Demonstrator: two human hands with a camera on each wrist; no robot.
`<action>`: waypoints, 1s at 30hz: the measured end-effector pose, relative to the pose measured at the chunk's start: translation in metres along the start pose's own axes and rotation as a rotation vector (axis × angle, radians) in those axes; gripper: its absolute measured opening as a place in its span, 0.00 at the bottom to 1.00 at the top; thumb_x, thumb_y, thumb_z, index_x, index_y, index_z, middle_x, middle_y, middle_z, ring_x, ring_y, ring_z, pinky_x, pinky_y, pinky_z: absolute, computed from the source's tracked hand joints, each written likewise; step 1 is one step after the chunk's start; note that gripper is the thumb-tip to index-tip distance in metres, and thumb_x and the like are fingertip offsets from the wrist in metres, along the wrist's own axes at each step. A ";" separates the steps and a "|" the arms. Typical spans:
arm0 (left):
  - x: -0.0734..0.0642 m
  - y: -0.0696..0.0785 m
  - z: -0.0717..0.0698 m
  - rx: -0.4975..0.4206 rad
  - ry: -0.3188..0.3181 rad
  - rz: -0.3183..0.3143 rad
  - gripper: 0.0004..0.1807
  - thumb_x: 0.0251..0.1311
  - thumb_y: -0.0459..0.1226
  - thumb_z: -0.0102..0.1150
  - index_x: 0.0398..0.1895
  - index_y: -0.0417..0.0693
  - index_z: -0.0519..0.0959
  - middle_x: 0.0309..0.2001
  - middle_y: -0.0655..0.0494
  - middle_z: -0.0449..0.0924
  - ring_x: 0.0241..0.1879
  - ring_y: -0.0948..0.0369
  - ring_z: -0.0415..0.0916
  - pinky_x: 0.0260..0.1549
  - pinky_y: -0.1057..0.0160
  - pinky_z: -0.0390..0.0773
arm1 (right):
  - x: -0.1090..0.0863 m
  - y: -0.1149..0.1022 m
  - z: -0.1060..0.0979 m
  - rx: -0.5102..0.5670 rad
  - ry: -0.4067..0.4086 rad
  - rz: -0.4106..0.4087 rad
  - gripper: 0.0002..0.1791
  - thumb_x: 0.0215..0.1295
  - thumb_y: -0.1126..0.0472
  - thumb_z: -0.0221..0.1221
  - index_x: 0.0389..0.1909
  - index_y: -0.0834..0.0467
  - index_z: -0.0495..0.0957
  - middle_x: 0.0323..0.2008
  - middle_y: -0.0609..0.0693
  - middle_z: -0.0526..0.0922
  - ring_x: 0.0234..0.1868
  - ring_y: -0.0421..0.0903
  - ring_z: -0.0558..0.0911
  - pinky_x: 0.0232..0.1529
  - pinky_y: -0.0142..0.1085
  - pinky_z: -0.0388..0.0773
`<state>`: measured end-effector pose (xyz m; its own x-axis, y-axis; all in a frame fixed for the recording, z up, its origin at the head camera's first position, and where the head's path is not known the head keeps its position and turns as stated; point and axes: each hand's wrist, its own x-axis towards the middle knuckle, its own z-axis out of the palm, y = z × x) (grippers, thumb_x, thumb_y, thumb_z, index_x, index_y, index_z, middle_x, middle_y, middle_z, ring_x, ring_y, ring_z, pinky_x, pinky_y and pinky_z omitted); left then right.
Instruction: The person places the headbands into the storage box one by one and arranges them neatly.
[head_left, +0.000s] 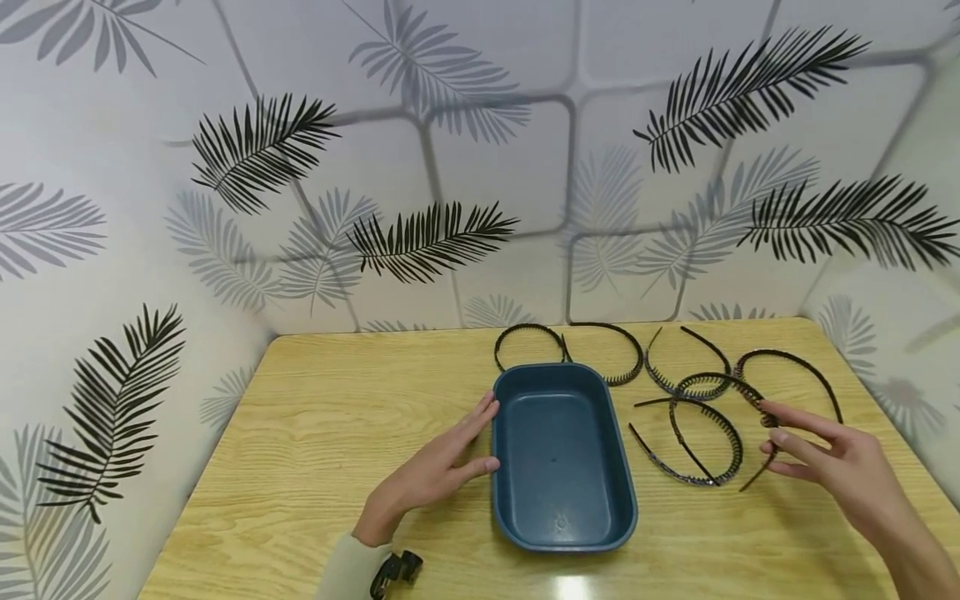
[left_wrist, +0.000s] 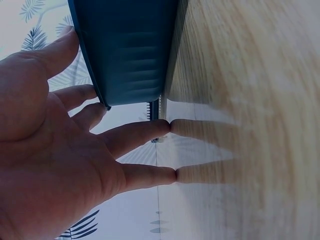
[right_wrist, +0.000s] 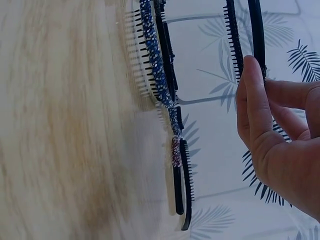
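A dark blue rectangular plastic basin (head_left: pixel 566 547) stands upright on the wooden table. At its left side my left hand (head_left: pixel 442 467) touches the rim with fingers spread, and in the left wrist view two fingertips (left_wrist: pixel 162 126) reach the tabletop. To the right of the basin, my right hand (head_left: pixel 840 467) pinches a dark toothed headband (right_wrist: pixel 257 35) between thumb and fingers. Its hoop is raised over another headband (head_left: pixel 738 450) lying on the table. Part of the held band is hidden by my fingers.
Behind the basin lie two black headbands (head_left: pixel 626 379). Another headband (head_left: pixel 726 358) and one more at the right (head_left: pixel 806 367) lie near the back; some have glittery bands (right_wrist: pixel 156 65). A wall with a leaf pattern (head_left: pixel 450 167) borders the table (head_left: pixel 337 417).
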<state>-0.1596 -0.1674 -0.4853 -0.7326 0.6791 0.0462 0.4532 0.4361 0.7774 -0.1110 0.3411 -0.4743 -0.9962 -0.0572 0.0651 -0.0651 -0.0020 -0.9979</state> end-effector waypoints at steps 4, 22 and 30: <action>0.000 -0.001 0.000 0.000 0.004 -0.008 0.42 0.77 0.46 0.54 0.84 0.45 0.44 0.84 0.55 0.33 0.81 0.55 0.37 0.75 0.44 0.52 | 0.003 -0.003 0.005 -0.012 -0.005 0.002 0.24 0.73 0.72 0.59 0.68 0.67 0.74 0.56 0.38 0.85 0.43 0.43 0.89 0.41 0.40 0.85; 0.000 -0.001 0.000 0.014 0.019 0.002 0.42 0.78 0.46 0.53 0.84 0.45 0.45 0.84 0.54 0.34 0.81 0.54 0.38 0.75 0.44 0.53 | 0.021 -0.013 0.031 0.042 -0.042 -0.083 0.22 0.74 0.74 0.57 0.67 0.68 0.75 0.63 0.44 0.81 0.45 0.44 0.88 0.42 0.43 0.85; 0.000 0.001 0.000 0.020 0.019 0.003 0.42 0.78 0.47 0.53 0.84 0.45 0.45 0.84 0.53 0.34 0.81 0.55 0.37 0.75 0.44 0.52 | 0.026 -0.016 0.044 0.022 -0.056 -0.066 0.24 0.74 0.71 0.58 0.69 0.71 0.71 0.62 0.41 0.81 0.48 0.41 0.88 0.42 0.43 0.85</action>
<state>-0.1588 -0.1667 -0.4847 -0.7404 0.6694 0.0602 0.4651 0.4457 0.7649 -0.1334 0.2956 -0.4563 -0.9851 -0.1116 0.1308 -0.1283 -0.0292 -0.9913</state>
